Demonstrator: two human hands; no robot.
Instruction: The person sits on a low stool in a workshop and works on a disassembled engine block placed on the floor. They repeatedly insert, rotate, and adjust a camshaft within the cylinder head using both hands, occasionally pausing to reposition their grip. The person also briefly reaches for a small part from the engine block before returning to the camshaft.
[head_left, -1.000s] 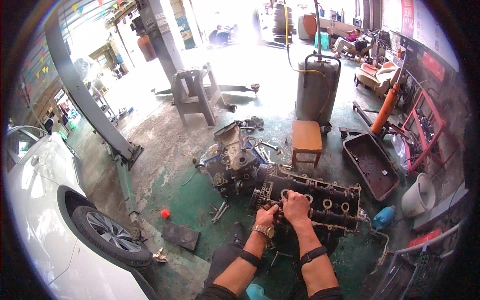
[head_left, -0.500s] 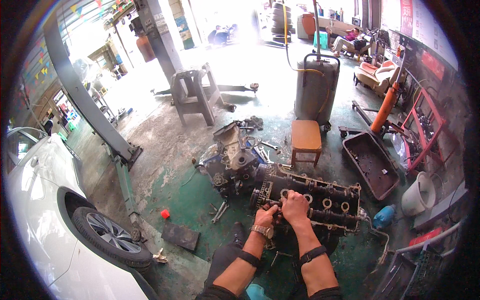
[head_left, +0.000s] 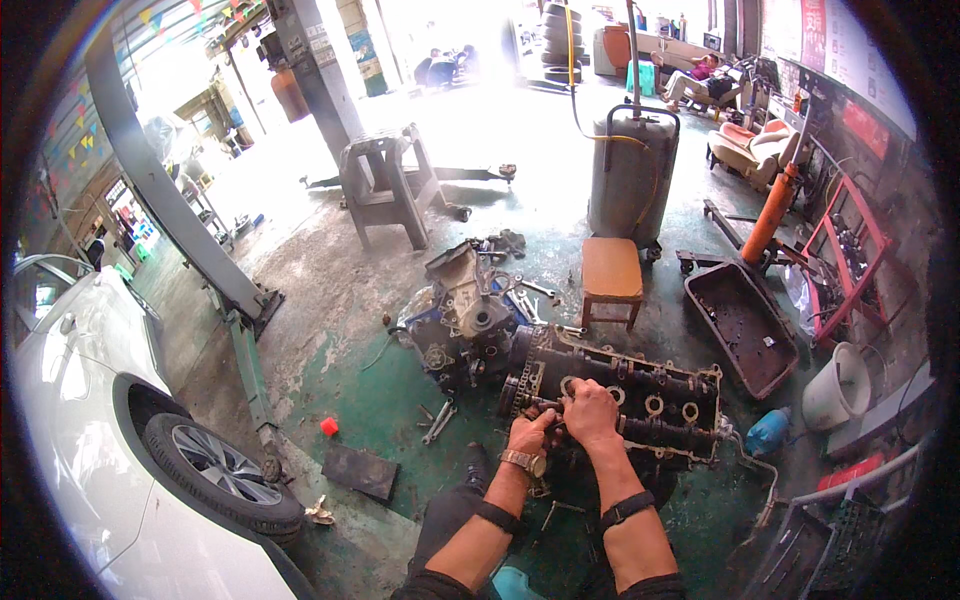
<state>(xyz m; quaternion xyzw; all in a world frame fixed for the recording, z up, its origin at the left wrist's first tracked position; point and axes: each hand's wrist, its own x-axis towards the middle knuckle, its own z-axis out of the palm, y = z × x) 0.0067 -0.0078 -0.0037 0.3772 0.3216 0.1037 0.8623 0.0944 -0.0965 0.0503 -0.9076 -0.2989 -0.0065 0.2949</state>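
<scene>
A dark cylinder head [head_left: 668, 378] with camshafts and round openings lies in front of me, its chain sprockets [head_left: 527, 383] at the left end. Over that left end, my left hand [head_left: 529, 431], with a watch on the wrist, has its fingers closed and thumb pressed forward. Right beside it my right hand [head_left: 592, 411] is closed in a fist, knuckles up, close above the camshafts. A short dark rod-like piece shows between the hands, too small to name. What either hand grips is hidden by the fingers. An engine block [head_left: 462, 325] stands just beyond, to the left.
Wrenches [head_left: 438, 422] lie on the floor to the left, near a dark flat block [head_left: 361, 472]. A small stool [head_left: 612, 278] stands behind the cylinder head; a black drain tray [head_left: 742, 335] and white bucket [head_left: 838, 385] are at right. A white car [head_left: 110, 430] fills the left side.
</scene>
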